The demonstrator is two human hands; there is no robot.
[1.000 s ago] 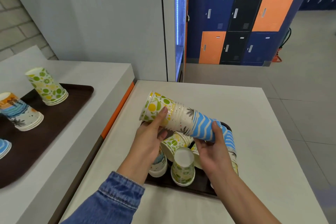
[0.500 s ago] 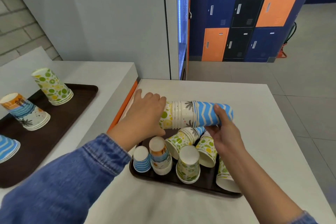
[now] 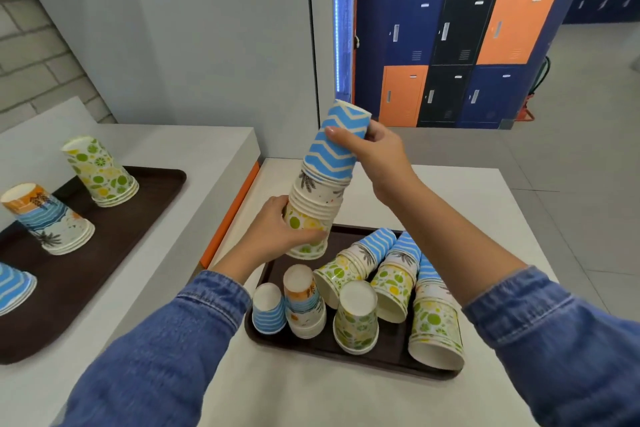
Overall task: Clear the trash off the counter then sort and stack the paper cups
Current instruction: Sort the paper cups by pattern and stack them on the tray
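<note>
The one view sits on the person's head, above the near edge of the white desk [image 3: 450,191]. It looks forward and steeply down on the brown tray [image 3: 346,355], which lies low and centre, close enough that the left hand [image 3: 270,236] and right hand [image 3: 381,156], gripping a stack of cups [image 3: 320,198], sit mid-frame just above the tray's far rim. The wide lens also takes in a second desk [image 3: 194,139] with its own dark tray [image 3: 104,253] left of the brown tray, and coloured lockers [image 3: 467,45] well beyond it, across the floor.
</note>
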